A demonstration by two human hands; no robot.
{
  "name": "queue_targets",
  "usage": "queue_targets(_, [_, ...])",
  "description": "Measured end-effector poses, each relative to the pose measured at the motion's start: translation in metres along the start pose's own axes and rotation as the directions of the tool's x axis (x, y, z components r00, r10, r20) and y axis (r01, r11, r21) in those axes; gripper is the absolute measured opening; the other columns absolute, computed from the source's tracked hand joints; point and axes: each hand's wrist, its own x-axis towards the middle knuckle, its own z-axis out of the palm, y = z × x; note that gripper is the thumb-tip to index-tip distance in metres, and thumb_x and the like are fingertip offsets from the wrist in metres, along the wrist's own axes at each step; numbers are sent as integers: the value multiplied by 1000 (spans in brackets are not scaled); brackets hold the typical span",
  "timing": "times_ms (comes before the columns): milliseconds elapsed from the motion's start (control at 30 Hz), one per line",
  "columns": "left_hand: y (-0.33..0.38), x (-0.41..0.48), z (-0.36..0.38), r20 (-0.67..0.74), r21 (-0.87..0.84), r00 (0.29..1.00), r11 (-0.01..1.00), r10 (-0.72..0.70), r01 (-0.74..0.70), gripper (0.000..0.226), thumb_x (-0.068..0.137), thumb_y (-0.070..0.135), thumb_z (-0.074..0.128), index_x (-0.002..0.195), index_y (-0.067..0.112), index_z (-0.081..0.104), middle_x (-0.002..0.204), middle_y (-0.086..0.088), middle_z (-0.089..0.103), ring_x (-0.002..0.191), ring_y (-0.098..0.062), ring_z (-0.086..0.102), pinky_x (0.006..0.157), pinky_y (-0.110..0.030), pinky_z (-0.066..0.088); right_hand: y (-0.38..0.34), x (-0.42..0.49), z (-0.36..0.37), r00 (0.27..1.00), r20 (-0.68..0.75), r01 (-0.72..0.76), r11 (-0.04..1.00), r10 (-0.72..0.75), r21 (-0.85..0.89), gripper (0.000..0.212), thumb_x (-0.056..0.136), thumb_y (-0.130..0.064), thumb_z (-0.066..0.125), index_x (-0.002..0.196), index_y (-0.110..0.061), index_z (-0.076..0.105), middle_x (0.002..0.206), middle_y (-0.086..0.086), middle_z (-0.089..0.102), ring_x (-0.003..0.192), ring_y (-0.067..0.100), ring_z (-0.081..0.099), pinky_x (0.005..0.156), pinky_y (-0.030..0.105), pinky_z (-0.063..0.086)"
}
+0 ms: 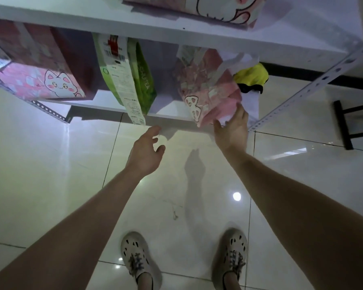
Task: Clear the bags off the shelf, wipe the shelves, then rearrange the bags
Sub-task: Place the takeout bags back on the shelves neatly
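Right hand (233, 126) is touching the overhanging pink bag (208, 88) with fingers spread, left hand (147, 151) hovering open and empty: bag is risking sliding off the shelf (172, 119) ungripped.

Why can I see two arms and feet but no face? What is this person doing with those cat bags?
The camera sits on the person's head and looks down, so you see only their own arms and shoes on the shiny floor. In front is a white shelf. On it stand a big pink cat bag, a green bag and a smaller pink cat bag, with something yellow behind. The right hand touches the smaller pink bag at its lower edge. The left hand is open near the shelf's front edge, holding nothing.
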Motion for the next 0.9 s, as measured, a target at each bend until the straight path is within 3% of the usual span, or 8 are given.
queue_targets(100, [1,-13,-12,-9,-33,1000,999,-6,5,57,102,10,69,154,23,51,149,9,62,131,-16,66,108,-40,56,8,-35,5,993,110,-50,999,51,-19,68,98,-25,70,155,-4,39,152,18,49,120,36,66,105,45,51])
queue_targets(300, [-8,-41,-61,8,-26,1000,1000,-18,18,55,102,11,69,153,23,53,146,5,65,127,-17,68,108,-41,56,-23,-95,21,944,329,6,999,-18,39,47,100,-28,69,142,-14,56,142,2,61,107,17,73,99,30,53])
queue_targets(533, [36,-81,-171,20,24,999,999,-30,30,46,104,13,69,148,20,58,137,1,70,116,-20,71,106,-39,56,-136,-132,-24,909,402,101,993,-114,55,55,99,-31,70,148,-11,53,146,3,60,111,19,72,101,39,54])
queue_targets(700, [92,-105,-262,138,101,990,994,24,-38,40,104,17,69,144,19,63,130,-1,74,106,-22,74,102,-43,58,-212,-151,-98,890,404,233,972,-210,-8,59,101,-37,68,152,-16,50,152,5,55,122,21,66,107,39,50])
queue_targets(767, [118,-114,-295,176,139,982,986,63,-88,36,104,20,69,140,20,64,127,1,76,99,-17,73,94,-36,59,-241,-152,-134,906,367,235,972,-212,-17,58,101,-39,67,153,-17,51,152,4,55,124,21,65,106,38,51])
queue_targets(833, [146,-122,-325,180,167,978,977,104,-134,32,104,23,69,136,23,66,121,5,77,98,-13,73,81,-24,55,-267,-155,-171,932,314,177,983,-182,42,55,101,-40,68,150,-19,52,146,3,61,119,19,68,97,36,55])
queue_targets(900, [177,-124,-352,168,184,974,966,151,-181,30,104,22,69,134,21,68,118,4,78,100,-14,74,81,-24,56,-288,-153,-205,954,224,185,980,-198,78,51,100,-39,70,145,-19,57,136,2,69,111,16,71,86,30,54])
